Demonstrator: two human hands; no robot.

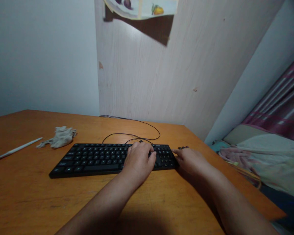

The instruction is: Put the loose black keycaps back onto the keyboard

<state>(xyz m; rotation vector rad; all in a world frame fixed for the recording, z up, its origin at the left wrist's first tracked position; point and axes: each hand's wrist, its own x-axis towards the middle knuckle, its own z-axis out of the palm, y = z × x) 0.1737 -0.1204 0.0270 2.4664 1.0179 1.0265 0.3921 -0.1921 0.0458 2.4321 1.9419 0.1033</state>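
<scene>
A black keyboard (pixel 103 160) with light-marked keys lies flat on the wooden table. Over its right-middle keys rests my left hand (pixel 139 157), fingers bent forward and thumb apart; its fingertips are partly hidden. A small dark piece (pixel 141 141) shows just beyond those fingers, too small to name. At the keyboard's right end is my right hand (pixel 189 159), its index finger stretched toward the edge beside the number keys, the other fingers mostly hidden. Several small black pieces like keycaps (pixel 183 148) sit just behind the right hand.
Behind the keyboard, a thin black cable (pixel 147 122) loops across the wooden table (pixel 142 202). To the left lie a crumpled grey-white cloth (pixel 61 137) and a slim white stick (pixel 19 148). A wall closes off the back; bedding (pixel 264 147) is beyond the table's right edge.
</scene>
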